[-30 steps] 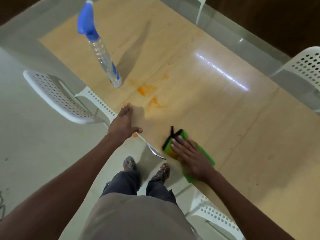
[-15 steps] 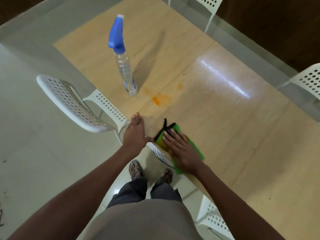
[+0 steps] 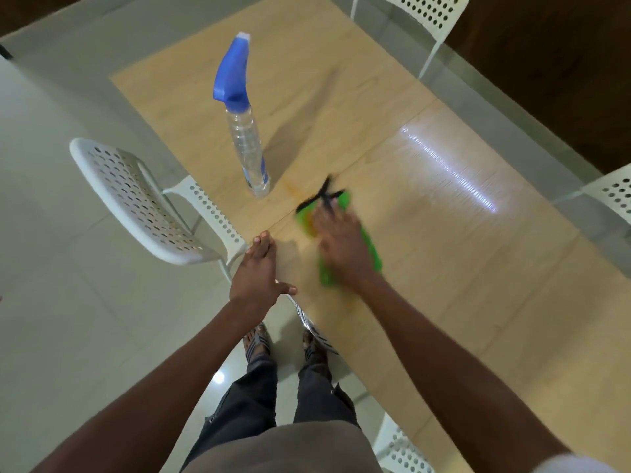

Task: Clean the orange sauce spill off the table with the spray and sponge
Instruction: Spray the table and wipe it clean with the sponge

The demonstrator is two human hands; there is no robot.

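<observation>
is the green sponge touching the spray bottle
Apart. The head view shows bare table between the sponge under the right hand and the spray bottle.

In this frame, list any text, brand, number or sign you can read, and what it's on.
No text can be read.
Spray bottle: a blue label patch near the base, too small and blurred to read.
Sponge: green, motion-blurred under the right hand, no print visible.
Table, chairs: no markings.
</observation>
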